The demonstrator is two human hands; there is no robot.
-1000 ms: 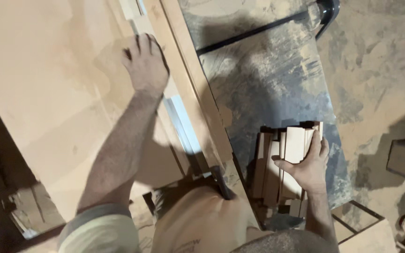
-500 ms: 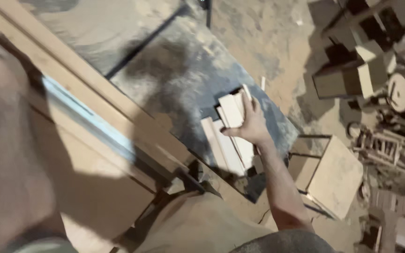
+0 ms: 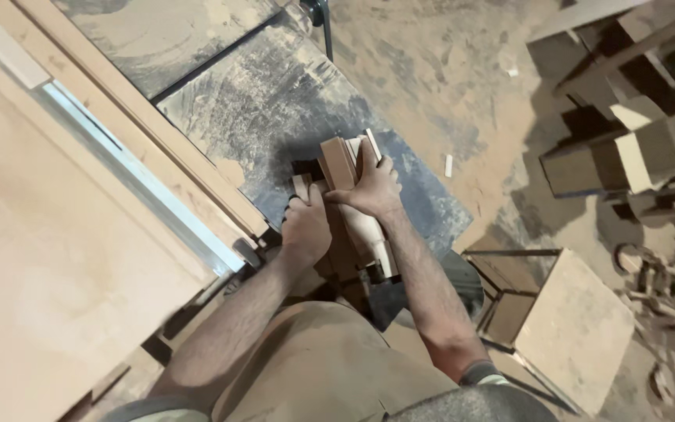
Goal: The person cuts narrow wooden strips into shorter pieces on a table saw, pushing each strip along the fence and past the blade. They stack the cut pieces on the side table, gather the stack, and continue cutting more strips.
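Both hands gripping stack of tan rectangular wooden boards [image 3: 345,195] lying on dusty dark metal table [image 3: 275,109]. Left hand [image 3: 305,228] clamping near end, fingers curled. Right hand [image 3: 370,187] pressing over top, fingers wrapped on edge. Long pale wooden rail [image 3: 142,125] bordering left. Square plywood-topped stool [image 3: 576,328] sitting right, near table edge.

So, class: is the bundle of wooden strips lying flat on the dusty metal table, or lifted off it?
Cannot tell for sure. The wooden strips sit bunched over the metal table, gripped by the left hand and right hand, which hide the underside.
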